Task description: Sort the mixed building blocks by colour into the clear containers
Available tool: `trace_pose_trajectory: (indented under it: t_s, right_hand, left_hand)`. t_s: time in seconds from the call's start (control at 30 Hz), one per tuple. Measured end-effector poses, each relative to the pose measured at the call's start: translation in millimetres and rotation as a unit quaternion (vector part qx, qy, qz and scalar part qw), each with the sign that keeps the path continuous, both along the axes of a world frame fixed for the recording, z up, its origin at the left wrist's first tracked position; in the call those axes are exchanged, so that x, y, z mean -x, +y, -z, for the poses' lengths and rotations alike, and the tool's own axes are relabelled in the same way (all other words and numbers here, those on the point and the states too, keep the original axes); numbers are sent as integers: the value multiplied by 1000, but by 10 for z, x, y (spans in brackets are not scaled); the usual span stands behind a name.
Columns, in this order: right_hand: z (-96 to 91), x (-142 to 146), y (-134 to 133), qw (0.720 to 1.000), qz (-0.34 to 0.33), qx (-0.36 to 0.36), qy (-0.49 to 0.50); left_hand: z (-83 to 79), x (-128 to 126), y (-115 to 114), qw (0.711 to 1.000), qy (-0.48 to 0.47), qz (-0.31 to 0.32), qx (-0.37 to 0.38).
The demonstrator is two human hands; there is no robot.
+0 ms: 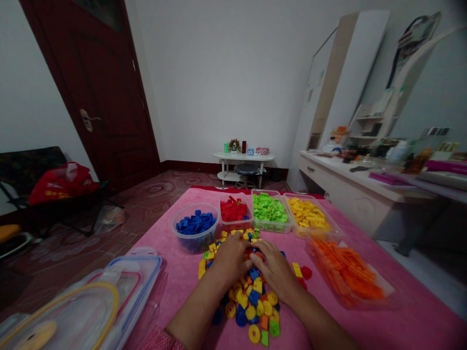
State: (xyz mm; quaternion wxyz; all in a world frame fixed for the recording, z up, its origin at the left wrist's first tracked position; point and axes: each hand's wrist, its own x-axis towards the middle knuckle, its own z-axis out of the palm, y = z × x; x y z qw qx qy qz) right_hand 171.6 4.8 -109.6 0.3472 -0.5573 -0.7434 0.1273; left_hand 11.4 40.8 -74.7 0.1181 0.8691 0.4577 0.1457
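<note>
A mixed pile of plastic building blocks in yellow, blue, orange, green and red lies on the pink cloth, round wheel-like pieces among them. My left hand rests over the upper part of the pile, thumb apart from the fingers. My right hand reaches in from the other side, its fingers stretched toward my left hand. Red and orange blocks show in the small gap between the hands. Both sets of fingertips touch the pile and are partly hidden; no block is plainly gripped.
Behind the pile stand tubs of blue blocks, red blocks, green blocks and yellow blocks. A box of orange pieces sits to the right. Clear lids with coloured rims lie stacked at the left edge.
</note>
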Motion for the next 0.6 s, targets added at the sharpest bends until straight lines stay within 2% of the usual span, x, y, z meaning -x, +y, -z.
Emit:
trace_pose_trajectory:
  t_s: [0.23,0.4,0.6]
  right_hand:
    - [29,7,1,1000,12,1,-10]
    - [12,8,2,1000,7,-1,-11]
    - [9,2,1,1000,1,-1,-24]
  left_hand:
    - [-166,46,-8,1000,-9,-4,27]
    - [-191,31,-20,1000,-28,-4,7]
    - [-260,31,-69,1000,1,-14,13]
